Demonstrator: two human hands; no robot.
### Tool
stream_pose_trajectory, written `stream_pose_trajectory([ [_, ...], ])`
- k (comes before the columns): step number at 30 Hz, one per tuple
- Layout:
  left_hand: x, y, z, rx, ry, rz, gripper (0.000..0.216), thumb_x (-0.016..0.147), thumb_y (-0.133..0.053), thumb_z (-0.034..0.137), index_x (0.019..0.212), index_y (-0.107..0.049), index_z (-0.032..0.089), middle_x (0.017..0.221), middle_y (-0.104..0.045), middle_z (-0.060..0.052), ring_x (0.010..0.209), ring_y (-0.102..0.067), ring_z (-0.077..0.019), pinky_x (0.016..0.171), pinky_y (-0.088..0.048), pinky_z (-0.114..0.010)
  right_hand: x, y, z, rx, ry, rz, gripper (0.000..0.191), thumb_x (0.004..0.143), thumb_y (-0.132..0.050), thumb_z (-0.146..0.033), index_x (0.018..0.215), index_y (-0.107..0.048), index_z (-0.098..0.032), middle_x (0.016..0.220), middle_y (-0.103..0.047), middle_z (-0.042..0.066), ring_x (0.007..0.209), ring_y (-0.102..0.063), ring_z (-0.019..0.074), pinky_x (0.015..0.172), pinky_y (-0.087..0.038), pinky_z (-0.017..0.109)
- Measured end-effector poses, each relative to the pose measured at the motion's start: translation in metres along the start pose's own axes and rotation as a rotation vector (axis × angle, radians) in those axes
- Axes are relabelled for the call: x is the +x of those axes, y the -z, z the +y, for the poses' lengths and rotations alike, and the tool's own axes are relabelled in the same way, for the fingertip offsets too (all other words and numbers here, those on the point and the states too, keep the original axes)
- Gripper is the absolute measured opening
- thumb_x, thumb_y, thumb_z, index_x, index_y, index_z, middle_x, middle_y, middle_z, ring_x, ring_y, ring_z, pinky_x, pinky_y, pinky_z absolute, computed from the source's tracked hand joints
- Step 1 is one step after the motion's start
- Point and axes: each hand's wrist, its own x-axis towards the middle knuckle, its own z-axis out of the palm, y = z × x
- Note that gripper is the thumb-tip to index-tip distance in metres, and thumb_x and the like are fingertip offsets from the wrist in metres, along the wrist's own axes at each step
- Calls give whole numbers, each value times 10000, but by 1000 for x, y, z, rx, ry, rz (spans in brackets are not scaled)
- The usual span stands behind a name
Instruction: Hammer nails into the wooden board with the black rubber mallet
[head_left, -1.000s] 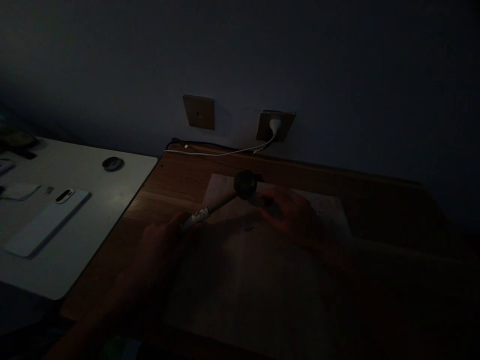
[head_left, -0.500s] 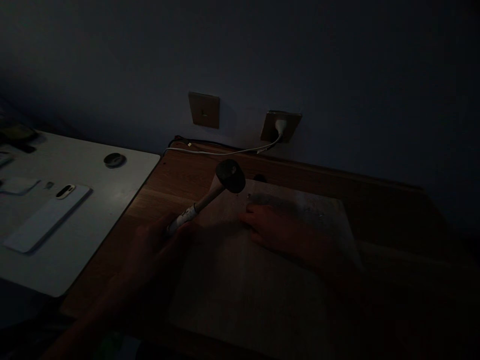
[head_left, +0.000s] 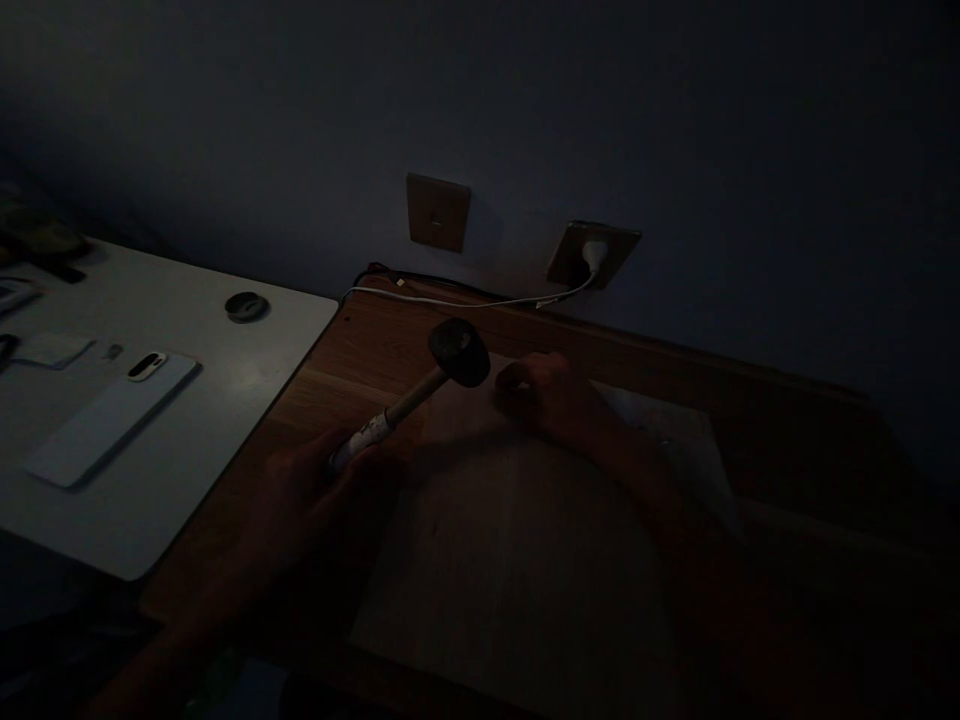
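Note:
The scene is very dark. My left hand (head_left: 322,490) is wrapped round the pale wooden handle of a mallet (head_left: 420,395), whose black head is lifted above a light wooden board (head_left: 525,560) lying on the brown desk (head_left: 352,360). My right hand (head_left: 544,392) rests at the board's far left corner, just right of the mallet head, fingers curled as if pinching something too small and dim to make out.
A white table (head_left: 225,400) adjoins on the left, carrying a white phone (head_left: 112,415), a small round dark object (head_left: 246,306) and other dim items. On the wall are a switch plate (head_left: 437,212) and a socket (head_left: 592,255) with a white charger and cable (head_left: 450,300).
The mallet head rose from the board and stays lifted. My right hand slid down the board, then moved back up to its far left corner. The view shifted slightly.

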Motion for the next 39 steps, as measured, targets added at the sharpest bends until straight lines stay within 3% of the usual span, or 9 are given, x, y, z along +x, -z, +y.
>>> stream_pose_trajectory([
  [9,1,-1,-4,-26,-31,0,489,952,-528,645,879,-712,197,720,-721,-18,624,-633,-189,561,-422,-258,6,-8,0,-53,24,-58,152,935,-696,-162,1033,-808,-195,1006,-811,103,932,-722,258,894,-443,403],
  [16,0,-2,0,-43,-48,-1,465,943,-539,626,841,-690,198,675,-672,-6,579,-604,-176,535,-404,-254,8,-18,1,-79,-2,25,244,887,-634,-88,1086,-746,-175,940,-761,99,869,-672,242,836,-419,366],
  [26,-2,-5,8,-67,-18,-6,492,947,-546,643,899,-722,186,681,-662,-6,601,-597,-174,518,-396,-239,2,-27,10,60,32,118,305,857,-636,-110,1145,-696,-188,937,-740,69,835,-660,228,789,-448,336],
  [30,-3,-5,12,-80,-8,-1,509,957,-554,659,911,-723,181,679,-649,-4,603,-582,-168,509,-375,-232,1,-27,9,59,-11,141,341,899,-606,-119,1223,-692,-183,958,-752,69,847,-676,223,809,-457,335],
  [39,-6,-4,30,-118,32,-39,553,949,-554,708,965,-740,187,698,-678,-6,602,-589,-172,500,-356,-232,7,-28,-1,28,-132,101,330,870,-673,-115,1190,-703,-188,1015,-791,94,909,-729,278,855,-495,396],
])
